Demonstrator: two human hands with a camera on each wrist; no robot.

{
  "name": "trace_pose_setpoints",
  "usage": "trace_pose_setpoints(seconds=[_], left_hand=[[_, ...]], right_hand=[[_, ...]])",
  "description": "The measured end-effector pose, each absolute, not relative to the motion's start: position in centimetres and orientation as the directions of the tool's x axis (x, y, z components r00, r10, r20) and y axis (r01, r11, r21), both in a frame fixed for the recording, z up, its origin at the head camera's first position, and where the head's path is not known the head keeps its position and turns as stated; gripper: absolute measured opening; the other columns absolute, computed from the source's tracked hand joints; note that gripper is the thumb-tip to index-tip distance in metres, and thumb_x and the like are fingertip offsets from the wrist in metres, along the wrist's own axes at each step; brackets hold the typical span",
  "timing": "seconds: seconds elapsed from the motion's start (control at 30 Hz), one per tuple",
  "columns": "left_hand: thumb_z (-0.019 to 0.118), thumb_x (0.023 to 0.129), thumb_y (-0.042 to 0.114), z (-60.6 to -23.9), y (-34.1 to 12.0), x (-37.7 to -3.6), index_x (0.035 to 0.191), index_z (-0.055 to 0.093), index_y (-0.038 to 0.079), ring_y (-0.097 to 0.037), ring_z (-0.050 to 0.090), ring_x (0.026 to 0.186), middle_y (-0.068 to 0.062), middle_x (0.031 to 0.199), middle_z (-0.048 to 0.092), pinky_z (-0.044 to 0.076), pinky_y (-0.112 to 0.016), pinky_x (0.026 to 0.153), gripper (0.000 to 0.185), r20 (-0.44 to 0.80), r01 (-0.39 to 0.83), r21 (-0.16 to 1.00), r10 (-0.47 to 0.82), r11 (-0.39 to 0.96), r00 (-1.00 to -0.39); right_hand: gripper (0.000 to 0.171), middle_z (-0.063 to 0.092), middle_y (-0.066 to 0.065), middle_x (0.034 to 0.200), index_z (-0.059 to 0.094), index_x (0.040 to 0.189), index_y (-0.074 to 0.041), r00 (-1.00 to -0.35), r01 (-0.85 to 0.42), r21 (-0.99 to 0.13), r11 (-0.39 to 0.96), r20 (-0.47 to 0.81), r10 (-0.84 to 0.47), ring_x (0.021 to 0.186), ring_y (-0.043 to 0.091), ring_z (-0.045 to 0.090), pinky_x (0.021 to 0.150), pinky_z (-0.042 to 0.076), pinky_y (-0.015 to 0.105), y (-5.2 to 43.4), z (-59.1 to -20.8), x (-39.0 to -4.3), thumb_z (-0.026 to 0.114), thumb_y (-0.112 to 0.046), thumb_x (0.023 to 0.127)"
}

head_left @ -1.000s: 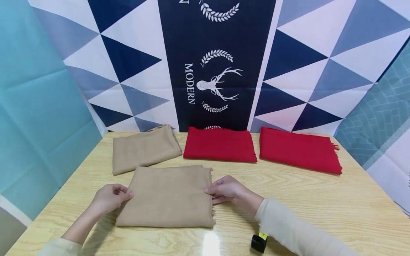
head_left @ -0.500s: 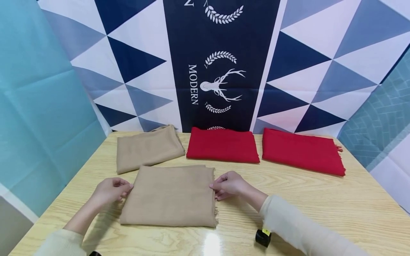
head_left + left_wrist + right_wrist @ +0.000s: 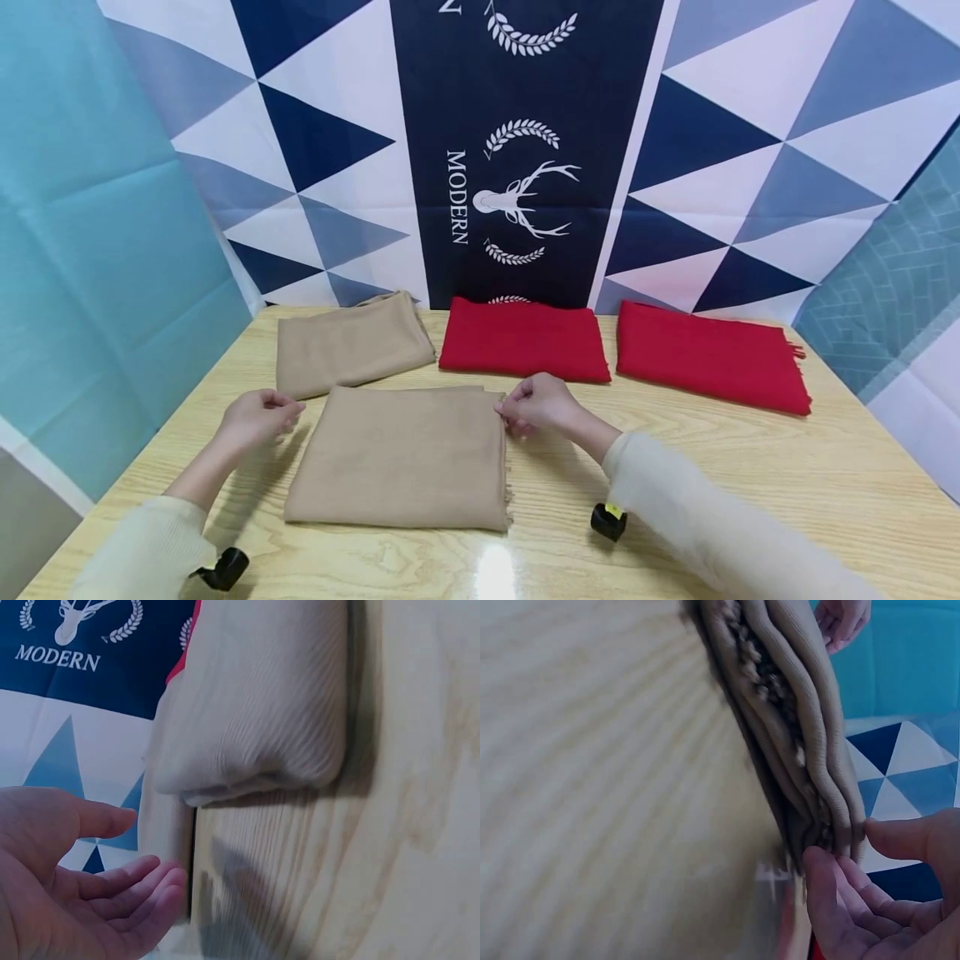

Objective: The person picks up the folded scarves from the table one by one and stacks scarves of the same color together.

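A folded beige scarf (image 3: 397, 458) with a fringed right edge lies in the middle of the table. My right hand (image 3: 543, 404) is at its far right corner; in the right wrist view the thumb (image 3: 900, 836) touches the upper fold and the fingertips meet the lower layers, pinching the corner. My left hand (image 3: 255, 417) hovers off the scarf's left side, holding nothing. In the left wrist view its fingers (image 3: 142, 892) are loosely bent, apart from the scarf's rounded corner (image 3: 255, 735).
Behind lies a second folded beige scarf (image 3: 348, 346), its near edge close to the front one. Two folded red scarves, one central (image 3: 525, 342) and one to the right (image 3: 712, 357), lie along the table's (image 3: 750, 475) back edge. A patterned cloth backdrop (image 3: 345, 150) hangs behind.
Both hands have slid away from me along the scarf's sides. My left hand has come off the left edge; my right has reached the far corner. The view has shifted slightly.
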State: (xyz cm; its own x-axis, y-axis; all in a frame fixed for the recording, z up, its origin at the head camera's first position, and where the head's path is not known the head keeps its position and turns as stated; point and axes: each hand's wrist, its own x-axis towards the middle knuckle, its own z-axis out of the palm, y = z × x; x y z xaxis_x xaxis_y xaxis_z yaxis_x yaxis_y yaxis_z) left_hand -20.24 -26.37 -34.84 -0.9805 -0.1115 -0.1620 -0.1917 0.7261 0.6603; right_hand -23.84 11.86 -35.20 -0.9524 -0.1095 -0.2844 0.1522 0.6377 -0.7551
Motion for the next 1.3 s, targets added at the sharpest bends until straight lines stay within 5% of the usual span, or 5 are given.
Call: trace_pose_setpoints(seconds=[0.5,0.97,1.3], left_hand=[[0.055,0.092,0.029,-35.0,-27.8,-23.5,0.110,0.059,-0.008,-0.033,0.057,0.096,-0.025,0.108,0.061,0.044,-0.027,0.067,0.041,-0.125,-0.260,0.618,-0.234,0.742,-0.964],[0.051,0.092,0.032,-35.4,-28.5,-25.9,0.118,0.052,-0.011,-0.038,0.053,0.106,-0.030,0.119,0.054,0.048,-0.043,0.086,0.050,-0.187,-0.343,0.596,-0.290,0.726,-0.939],[0.050,0.093,0.032,-35.9,-28.8,-27.8,0.121,0.052,-0.012,-0.029,0.052,0.097,-0.022,0.109,0.055,0.045,-0.029,0.073,0.052,-0.247,-0.412,0.626,-0.332,0.662,-0.910]], right_hand=[[0.023,0.062,0.001,0.069,0.072,0.080,-0.009,-0.953,0.078,-0.634,0.769,-0.273,-0.128,0.069,0.014,0.060,0.066,0.057,0.027,9.5,-33.5,-27.7,0.074,-0.032,0.083],[0.028,0.065,0.005,0.069,0.072,0.084,-0.004,-0.949,0.072,-0.631,0.772,-0.281,-0.141,0.064,0.014,0.060,0.066,0.053,0.025,5.9,-32.4,-30.7,0.073,-0.032,0.085],[0.029,0.066,0.004,0.080,0.069,0.099,-0.004,-0.946,0.095,-0.674,0.733,-0.290,-0.144,0.068,0.011,0.062,0.074,0.056,0.022,3.1,-31.4,-33.8,0.071,-0.030,0.087]])
